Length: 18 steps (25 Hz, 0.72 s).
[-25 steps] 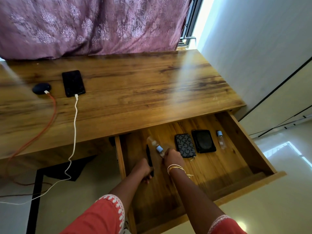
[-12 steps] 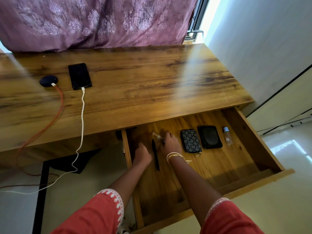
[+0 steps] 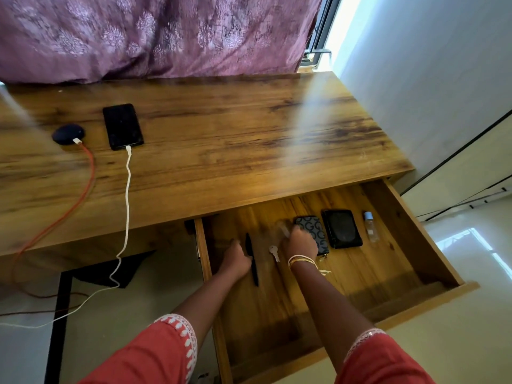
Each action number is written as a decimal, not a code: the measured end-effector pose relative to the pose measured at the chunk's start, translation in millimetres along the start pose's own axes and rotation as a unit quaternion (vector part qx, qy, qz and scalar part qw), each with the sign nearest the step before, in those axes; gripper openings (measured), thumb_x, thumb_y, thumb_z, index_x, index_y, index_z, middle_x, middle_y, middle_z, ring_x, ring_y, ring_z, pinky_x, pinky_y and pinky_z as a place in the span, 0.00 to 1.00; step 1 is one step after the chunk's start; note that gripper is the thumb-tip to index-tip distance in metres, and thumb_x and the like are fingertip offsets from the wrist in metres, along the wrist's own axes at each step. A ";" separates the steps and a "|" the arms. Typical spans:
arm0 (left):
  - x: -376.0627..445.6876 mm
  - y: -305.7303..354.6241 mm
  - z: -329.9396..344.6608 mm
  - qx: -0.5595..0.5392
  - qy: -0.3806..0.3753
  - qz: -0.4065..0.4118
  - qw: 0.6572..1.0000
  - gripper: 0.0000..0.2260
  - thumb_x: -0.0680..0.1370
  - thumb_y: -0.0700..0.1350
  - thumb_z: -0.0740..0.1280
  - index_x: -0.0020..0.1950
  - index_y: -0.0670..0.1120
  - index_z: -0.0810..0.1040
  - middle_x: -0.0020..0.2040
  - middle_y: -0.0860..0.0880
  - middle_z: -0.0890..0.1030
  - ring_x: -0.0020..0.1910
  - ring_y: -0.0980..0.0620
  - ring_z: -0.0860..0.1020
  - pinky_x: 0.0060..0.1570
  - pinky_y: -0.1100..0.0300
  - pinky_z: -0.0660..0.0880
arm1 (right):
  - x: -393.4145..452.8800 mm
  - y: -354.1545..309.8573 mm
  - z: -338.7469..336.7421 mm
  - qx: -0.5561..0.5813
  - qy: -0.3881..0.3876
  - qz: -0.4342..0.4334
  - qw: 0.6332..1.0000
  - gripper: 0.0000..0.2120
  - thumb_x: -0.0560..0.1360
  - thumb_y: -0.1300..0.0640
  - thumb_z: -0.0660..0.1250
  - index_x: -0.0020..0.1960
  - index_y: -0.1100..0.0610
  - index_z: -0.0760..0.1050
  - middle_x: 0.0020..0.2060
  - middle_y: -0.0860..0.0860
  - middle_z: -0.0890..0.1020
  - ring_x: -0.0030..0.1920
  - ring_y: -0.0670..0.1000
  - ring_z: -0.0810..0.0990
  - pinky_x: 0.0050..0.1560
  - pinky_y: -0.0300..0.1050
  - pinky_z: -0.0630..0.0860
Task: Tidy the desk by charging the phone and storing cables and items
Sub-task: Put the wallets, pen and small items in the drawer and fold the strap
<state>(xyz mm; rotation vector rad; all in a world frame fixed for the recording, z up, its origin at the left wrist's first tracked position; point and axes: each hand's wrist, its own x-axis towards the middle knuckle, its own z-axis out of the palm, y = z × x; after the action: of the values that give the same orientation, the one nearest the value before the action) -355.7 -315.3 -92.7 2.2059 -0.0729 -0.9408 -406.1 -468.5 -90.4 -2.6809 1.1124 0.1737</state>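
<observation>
Presently, items catalogued left to right, with the open drawer (image 3: 415, 245) as clock centre and twelve pointing to the far desk edge.

1. Dark round device (image 3: 68, 133), about ten o'clock on the desk top (image 3: 249, 139), red cable (image 3: 88, 173) plugged into its near side and trailing off the front edge to the floor; placed far left, likely nearest a socket out of view.
2. Phone (image 3: 122, 126), just beside the device, face up, white cable (image 3: 127, 195) seated in its near end. Judged: the charging part of the task is done, and the phone lies flat so the plug is not strained.
3. Left hand (image 3: 235, 261), at nine o'clock inside the drawer, fingers curled down by the side wall; whether it grips anything cannot be told. A black pen (image 3: 251, 261) lies touching its right side, lengthwise to the drawer.
4. Small key (image 3: 274, 253), loose on the drawer floor between the hands.
5. Right hand (image 3: 300, 243), bangled, closed around a blurred clear object; likely a small bottle being set down, not certain.
6. Patterned pouch (image 3: 311, 231), partly under that hand.
7. Black case (image 3: 342, 228), just beside the pouch.
8. Clear bottle (image 3: 370, 227) with blue cap, at two o'clock, lying near the right wall.

Judged: stored goods are ranked in one row for easy finding.
</observation>
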 end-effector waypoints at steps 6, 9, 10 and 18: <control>-5.3 5.4 3.9 0.105 0.023 0.078 0.991 0.19 0.78 0.44 0.65 0.67 0.47 0.65 0.60 0.46 0.75 0.57 0.47 0.77 0.53 0.54 0.76 | -6.7 6.8 8.5 0.032 0.027 -0.005 0.999 0.17 0.76 0.50 0.64 0.60 0.59 0.72 0.57 0.56 0.77 0.58 0.57 0.76 0.53 0.52 0.77; -16.7 13.9 -4.3 0.220 0.111 0.175 0.953 0.18 0.78 0.45 0.64 0.66 0.49 0.65 0.58 0.47 0.74 0.52 0.51 0.76 0.43 0.60 0.73 | -14.1 -6.3 -4.8 0.046 0.081 -0.020 0.995 0.13 0.78 0.49 0.60 0.54 0.57 0.75 0.50 0.54 0.79 0.52 0.55 0.78 0.48 0.50 0.78; -19.7 16.8 -11.5 0.240 0.134 0.209 0.938 0.17 0.78 0.44 0.64 0.66 0.48 0.66 0.58 0.47 0.74 0.50 0.52 0.76 0.42 0.61 0.73 | -16.9 -13.9 -13.7 0.067 0.102 -0.025 0.992 0.12 0.78 0.50 0.60 0.51 0.57 0.76 0.47 0.54 0.80 0.49 0.55 0.79 0.45 0.49 0.78; -28.0 0.1 -132.9 0.277 0.265 0.355 0.853 0.16 0.76 0.39 0.62 0.64 0.43 0.72 0.57 0.45 0.76 0.53 0.50 0.77 0.51 0.58 0.77 | -29.7 -119.6 -66.5 0.131 0.198 -0.178 0.955 0.11 0.72 0.53 0.61 0.47 0.55 0.79 0.44 0.51 0.83 0.48 0.54 0.78 0.48 0.50 0.76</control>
<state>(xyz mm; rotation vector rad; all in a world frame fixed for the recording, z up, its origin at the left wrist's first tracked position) -290.3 -226.8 -13.2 2.5539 -0.9278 0.1445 -340.8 -383.7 -0.1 -2.6712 0.6578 -0.5565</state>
